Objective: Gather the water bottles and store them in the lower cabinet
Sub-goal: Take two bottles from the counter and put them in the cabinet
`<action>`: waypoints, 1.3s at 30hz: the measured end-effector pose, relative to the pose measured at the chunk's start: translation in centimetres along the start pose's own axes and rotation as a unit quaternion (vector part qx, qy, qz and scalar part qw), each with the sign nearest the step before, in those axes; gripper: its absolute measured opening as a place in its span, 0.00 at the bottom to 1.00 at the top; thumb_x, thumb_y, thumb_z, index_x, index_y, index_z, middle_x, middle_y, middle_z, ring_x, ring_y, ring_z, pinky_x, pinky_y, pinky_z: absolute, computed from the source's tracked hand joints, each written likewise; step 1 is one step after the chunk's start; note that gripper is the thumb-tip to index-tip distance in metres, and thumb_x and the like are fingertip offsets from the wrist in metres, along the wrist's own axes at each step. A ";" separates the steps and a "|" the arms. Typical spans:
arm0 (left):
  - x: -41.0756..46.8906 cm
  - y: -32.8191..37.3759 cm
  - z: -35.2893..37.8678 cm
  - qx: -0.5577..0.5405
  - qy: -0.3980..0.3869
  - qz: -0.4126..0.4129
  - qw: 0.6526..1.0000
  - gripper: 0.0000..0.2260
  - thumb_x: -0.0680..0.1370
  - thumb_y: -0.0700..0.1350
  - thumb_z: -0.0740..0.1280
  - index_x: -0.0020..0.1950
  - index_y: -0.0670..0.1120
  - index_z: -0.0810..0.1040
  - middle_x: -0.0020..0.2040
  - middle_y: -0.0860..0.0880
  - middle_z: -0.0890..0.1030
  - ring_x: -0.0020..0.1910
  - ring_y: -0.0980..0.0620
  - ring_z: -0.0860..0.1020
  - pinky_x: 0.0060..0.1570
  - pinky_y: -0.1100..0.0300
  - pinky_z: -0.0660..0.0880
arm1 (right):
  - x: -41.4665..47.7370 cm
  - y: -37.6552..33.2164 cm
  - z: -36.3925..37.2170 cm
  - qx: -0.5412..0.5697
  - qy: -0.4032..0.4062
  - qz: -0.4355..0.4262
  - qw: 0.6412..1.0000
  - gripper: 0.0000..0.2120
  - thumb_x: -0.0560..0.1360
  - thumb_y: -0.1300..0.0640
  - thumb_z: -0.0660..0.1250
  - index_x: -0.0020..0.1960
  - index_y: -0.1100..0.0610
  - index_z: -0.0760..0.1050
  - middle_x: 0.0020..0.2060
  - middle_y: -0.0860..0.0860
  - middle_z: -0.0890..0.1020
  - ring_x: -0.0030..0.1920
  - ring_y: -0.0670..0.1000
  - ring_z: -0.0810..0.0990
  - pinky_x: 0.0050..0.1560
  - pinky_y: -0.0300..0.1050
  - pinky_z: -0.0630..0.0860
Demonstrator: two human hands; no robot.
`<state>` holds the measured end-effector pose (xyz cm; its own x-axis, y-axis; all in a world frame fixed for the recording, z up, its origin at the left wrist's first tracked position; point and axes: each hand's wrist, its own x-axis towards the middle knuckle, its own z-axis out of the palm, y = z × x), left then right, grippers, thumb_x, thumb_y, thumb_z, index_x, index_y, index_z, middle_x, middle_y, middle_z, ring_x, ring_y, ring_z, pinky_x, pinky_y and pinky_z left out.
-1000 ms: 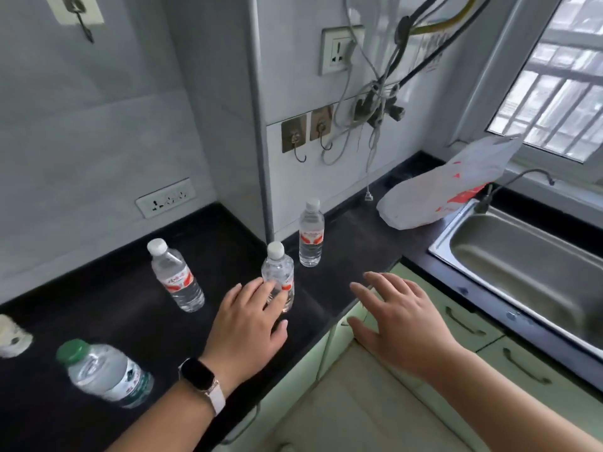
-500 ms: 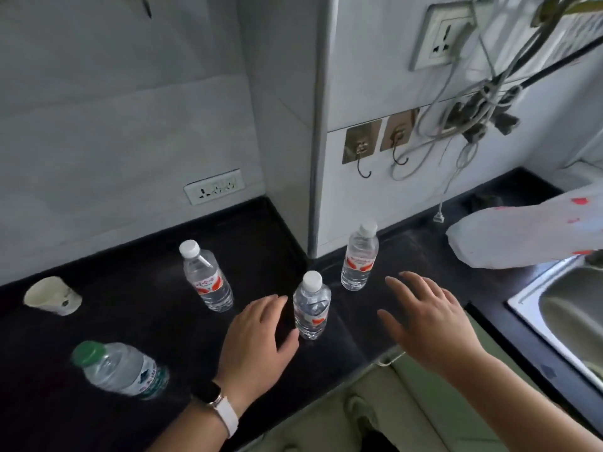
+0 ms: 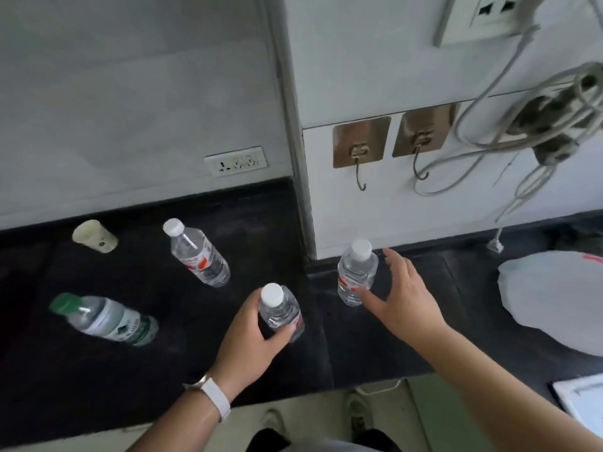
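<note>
Several clear water bottles stand on the black counter (image 3: 375,350). My left hand (image 3: 248,344) grips the nearest white-capped bottle (image 3: 281,310), fingers and thumb curled round its body. My right hand (image 3: 396,298) reaches round a second white-capped bottle (image 3: 356,272) by the wall corner, fingers spread behind it and thumb at its base, not closed. A third white-capped bottle (image 3: 198,252) stands further left. A bigger green-capped bottle (image 3: 107,319) is at the far left. The lower cabinet is out of sight below the counter edge.
A paper cup (image 3: 94,238) lies on its side at the back left. A white plastic bag (image 3: 554,298) covers the counter at right, and a sink corner (image 3: 584,402) shows at bottom right. Hooks (image 3: 360,145) and hanging cables (image 3: 528,132) are on the wall.
My left hand has closed round the nearest bottle. My right hand has moved forward from the counter edge to the bottle at the wall corner. The view has tilted further down.
</note>
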<state>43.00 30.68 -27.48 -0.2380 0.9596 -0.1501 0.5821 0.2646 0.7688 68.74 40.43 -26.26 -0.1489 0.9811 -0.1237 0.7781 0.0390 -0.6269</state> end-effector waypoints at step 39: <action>-14.3 -3.3 -6.2 -0.267 0.298 -0.192 0.896 0.20 0.67 0.41 0.81 0.56 0.52 0.80 0.48 0.56 0.85 0.46 0.60 0.83 0.42 0.69 0.76 | -5.8 -13.0 8.6 0.155 -0.240 -0.124 0.950 0.26 0.67 0.46 0.78 0.58 0.40 0.67 0.46 0.38 0.80 0.42 0.34 0.80 0.44 0.35 0.75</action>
<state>39.60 15.49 -24.02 -0.8072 0.5431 -0.2310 -0.0491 0.3283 0.9433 54.24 32.64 -24.00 -0.6238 0.7460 -0.2333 0.4768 0.1267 -0.8698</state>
